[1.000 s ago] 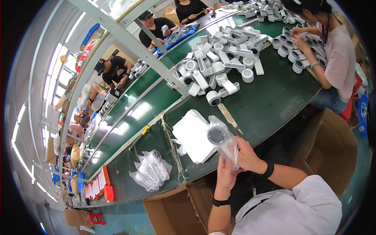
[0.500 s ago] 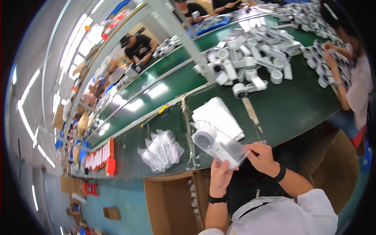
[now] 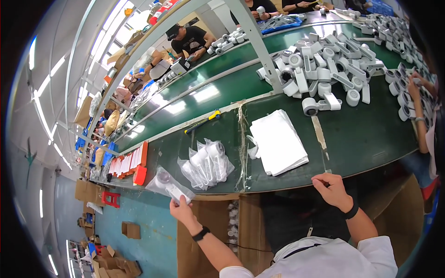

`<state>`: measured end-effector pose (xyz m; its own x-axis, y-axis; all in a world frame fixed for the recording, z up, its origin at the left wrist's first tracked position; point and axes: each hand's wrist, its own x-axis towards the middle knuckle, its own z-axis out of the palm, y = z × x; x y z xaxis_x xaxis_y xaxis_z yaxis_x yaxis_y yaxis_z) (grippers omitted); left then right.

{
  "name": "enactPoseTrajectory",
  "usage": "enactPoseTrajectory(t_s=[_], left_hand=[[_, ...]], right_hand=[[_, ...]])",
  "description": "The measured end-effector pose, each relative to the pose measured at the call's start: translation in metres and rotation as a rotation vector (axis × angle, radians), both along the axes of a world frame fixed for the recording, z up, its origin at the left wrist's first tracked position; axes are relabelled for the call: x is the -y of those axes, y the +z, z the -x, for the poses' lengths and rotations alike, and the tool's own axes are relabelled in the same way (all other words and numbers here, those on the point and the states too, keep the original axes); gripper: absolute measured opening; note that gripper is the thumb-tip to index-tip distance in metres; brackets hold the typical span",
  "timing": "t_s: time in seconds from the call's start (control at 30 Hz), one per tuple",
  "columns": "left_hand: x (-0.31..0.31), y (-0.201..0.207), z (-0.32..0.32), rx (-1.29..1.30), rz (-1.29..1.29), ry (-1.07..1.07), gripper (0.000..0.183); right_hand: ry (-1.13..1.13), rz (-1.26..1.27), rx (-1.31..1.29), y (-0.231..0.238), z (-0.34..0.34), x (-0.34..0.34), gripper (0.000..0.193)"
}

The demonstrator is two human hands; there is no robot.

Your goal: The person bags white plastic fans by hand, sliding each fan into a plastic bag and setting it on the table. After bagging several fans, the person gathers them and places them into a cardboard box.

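A white handheld device [image 3: 173, 189], shaped like a small hair dryer, lies inside a clear plastic bag. My left hand [image 3: 182, 211] is closed on its handle end, at the bench's front edge. Just beyond it, several bagged white devices [image 3: 206, 162] lie side by side on the green bench. My right hand [image 3: 333, 191] is closed over the front edge at the right, fingers curled together with nothing visible in them. A stack of white plastic bags [image 3: 279, 143] lies beyond it, apart from both hands.
Unbagged white devices form a large pile [image 3: 324, 67] at the back right. A yellow-and-black tool [image 3: 202, 122] lies near the bench divider. Orange boxes [image 3: 130, 161] stand at the left end. Below are cardboard boxes [image 3: 252, 222]. A co-worker's arm [image 3: 417, 99] reaches in from the right.
My left hand has carried the bagged device leftward, from in front of the bag stack to beside the bagged row. My right hand has let go of the bag. The view has shifted.
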<state>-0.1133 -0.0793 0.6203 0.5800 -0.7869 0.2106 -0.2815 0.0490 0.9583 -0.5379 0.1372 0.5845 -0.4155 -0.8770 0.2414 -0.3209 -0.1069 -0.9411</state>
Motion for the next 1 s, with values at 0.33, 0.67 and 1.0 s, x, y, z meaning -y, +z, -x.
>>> enactPoseTrajectory(t_s=[0.33,0.67,1.0], left_hand=[[0.087,-0.071,-0.013,0.328,-0.333,-0.114,0.044],[0.044,-0.011,0.102,1.059,-0.207,-0.226,0.074],[0.067,0.002,0.096,1.103,-0.689,-0.136,0.097]], right_hand=[[-0.138,-0.053,0.041,-0.043,0.034,0.03,0.015],[-0.21,-0.082,-0.005,-0.04,0.03,0.04,0.014],[-0.217,0.008,-0.098,-0.044,0.025,0.036,0.011]])
